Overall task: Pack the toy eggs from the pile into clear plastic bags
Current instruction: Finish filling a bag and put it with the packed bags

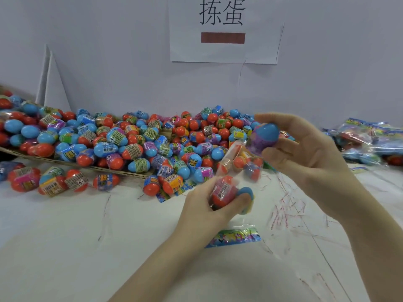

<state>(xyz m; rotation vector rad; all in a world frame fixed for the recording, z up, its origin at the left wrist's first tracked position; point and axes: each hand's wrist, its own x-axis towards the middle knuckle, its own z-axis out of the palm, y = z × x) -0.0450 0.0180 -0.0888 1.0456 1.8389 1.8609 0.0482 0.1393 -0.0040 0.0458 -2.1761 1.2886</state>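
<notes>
A big pile of toy eggs (135, 140), blue and orange-red halves with printed wrappers, lies along the wall. My left hand (209, 205) grips a clear plastic bag (239, 171) around an orange-red egg (223, 190) inside it; more eggs show higher up in the bag. The bag's colourful header card (234, 237) hangs below my hand. My right hand (305, 153) holds a blue egg with a purple wrapper (265, 135) at the bag's upper end, fingers curled round it.
Packed bags (368, 140) are stacked at the right by the wall. A few loose eggs (50, 179) lie at the left front on the white table (87, 247). A flat cardboard sheet (122, 171) lies under the pile. A paper sign (222, 29) hangs on the wall.
</notes>
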